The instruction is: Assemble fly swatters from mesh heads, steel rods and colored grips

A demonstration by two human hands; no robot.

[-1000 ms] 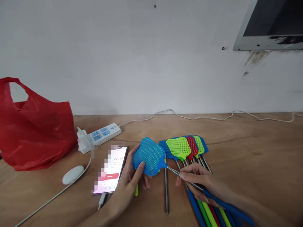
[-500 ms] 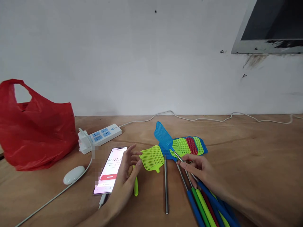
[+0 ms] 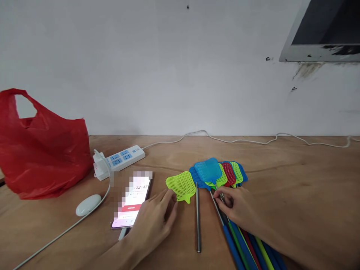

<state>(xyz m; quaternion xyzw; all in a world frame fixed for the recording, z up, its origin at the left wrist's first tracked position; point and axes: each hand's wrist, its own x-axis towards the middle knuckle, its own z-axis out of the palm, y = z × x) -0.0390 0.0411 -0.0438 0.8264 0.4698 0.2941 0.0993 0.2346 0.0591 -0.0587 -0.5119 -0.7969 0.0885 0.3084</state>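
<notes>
My right hand [image 3: 234, 202] is closed in a pinch around the thin metal rod of a blue fly swatter [image 3: 208, 170], just below its head, which rests on the pile. Overlapping swatter heads in blue, yellow-green and red [image 3: 229, 173] lie beneath and beside it. Their coloured handles [image 3: 242, 243] fan toward me under my right wrist. My left hand [image 3: 154, 219] is curled at the lower left edge of a loose yellow-green swatter head [image 3: 182, 185]; what its fingers hold is hidden. Between my hands lies a separate metal rod [image 3: 198, 221].
A lit phone [image 3: 135, 198] lies beside my left hand. Farther left are a white oval device [image 3: 88, 205] with a cable, a white power strip [image 3: 123, 159] and a red plastic bag [image 3: 45, 153]. A white cord [image 3: 236, 141] runs along the wall [image 3: 168, 75].
The blue swatter's head has come down onto the pile from a raised, tilted position. My left hand has moved slightly right and curled, covering the yellow-green handle seen before.
</notes>
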